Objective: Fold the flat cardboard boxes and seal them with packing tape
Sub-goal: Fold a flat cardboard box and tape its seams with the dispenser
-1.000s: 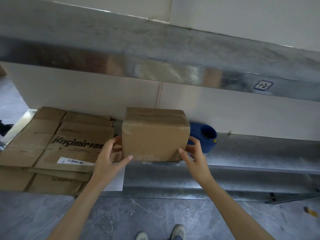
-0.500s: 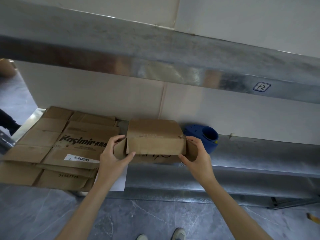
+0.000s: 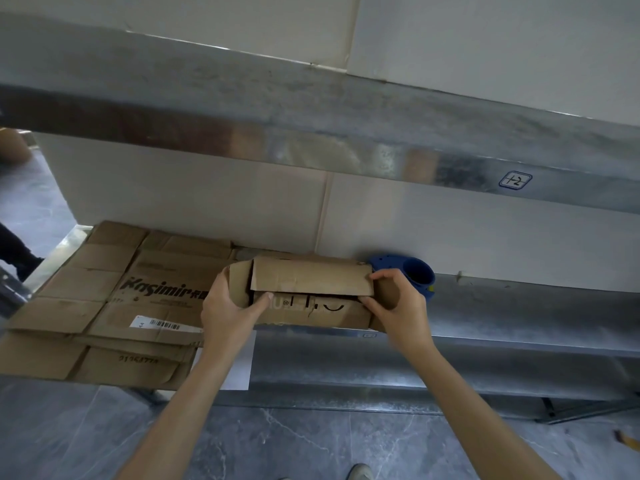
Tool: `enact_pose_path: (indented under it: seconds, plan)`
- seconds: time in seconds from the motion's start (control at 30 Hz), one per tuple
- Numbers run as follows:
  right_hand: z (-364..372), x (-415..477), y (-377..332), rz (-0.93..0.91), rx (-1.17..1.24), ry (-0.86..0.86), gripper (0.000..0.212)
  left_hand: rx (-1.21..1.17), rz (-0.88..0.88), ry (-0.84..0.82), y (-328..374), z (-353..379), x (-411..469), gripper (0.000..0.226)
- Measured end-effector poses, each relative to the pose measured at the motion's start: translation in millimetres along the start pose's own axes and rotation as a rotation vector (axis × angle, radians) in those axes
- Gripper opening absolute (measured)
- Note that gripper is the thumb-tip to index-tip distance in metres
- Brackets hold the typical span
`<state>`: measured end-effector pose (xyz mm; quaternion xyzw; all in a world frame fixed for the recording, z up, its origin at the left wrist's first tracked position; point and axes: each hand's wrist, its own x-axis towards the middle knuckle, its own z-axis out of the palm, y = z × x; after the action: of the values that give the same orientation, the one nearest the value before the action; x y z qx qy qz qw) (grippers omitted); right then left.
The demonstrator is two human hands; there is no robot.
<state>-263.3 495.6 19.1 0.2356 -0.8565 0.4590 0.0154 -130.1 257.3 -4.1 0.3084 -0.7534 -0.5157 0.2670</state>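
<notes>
- Steel shelf (image 3: 519, 313) against a pale wall.
- Flattened cardboard boxes (image 3: 114, 289) stacked at its left end.
- Half-folded cardboard box (image 3: 311, 282) mid-shelf, just right of the stack.
- Left hand (image 3: 228, 313) clasps its left end flap; right hand (image 3: 398, 306) pinches its right end, fingers curled.
- Blue tape dispenser (image 3: 417, 271) behind the right hand.

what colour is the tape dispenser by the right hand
The tape dispenser is blue; head view.

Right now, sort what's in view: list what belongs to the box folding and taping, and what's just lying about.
Job: cardboard box, gripped by left hand and right hand; flat cardboard stack; blue tape dispenser, by its looks.
Lying about: white paper sheet; shelf tag.
</notes>
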Motion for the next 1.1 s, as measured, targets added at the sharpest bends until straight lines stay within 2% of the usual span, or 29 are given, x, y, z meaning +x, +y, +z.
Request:
enact_pose_path:
  seconds: [0.2,0.3,0.4,0.47,0.57,0.7,0.93,1.1]
  plan:
    - [-1,4,-11,0.029,0.071,0.042,0.024,0.047,-0.002,0.078,11,5,-1,0.04]
    - [0,5,-14,0.04,0.072,0.055,0.023,0.082,-0.001,0.13,15,8,-1,0.031]
    - [0,7,-14,0.034,0.049,0.061,0.022,0.079,-0.013,0.126,15,9,-1,0.032]
    - [-1,8,-14,0.036,0.04,0.066,0.022,0.041,-0.024,0.074,14,6,0,0.036]
    - [-3,12,-16,0.054,0.02,0.105,0.022,-0.055,-0.025,-0.116,8,-2,0,0.053]
    - [-6,22,-23,0.078,0.007,0.126,0.03,0.006,0.067,-0.344,3,-12,-7,0.072]
    - [0,32,-31,0.158,-0.015,0.178,0.042,0.065,0.127,-0.428,-5,-11,-11,0.1]
    - [5,26,-34,0.114,-0.139,0.174,0.041,0.054,0.14,-0.437,-4,-11,-9,0.102]
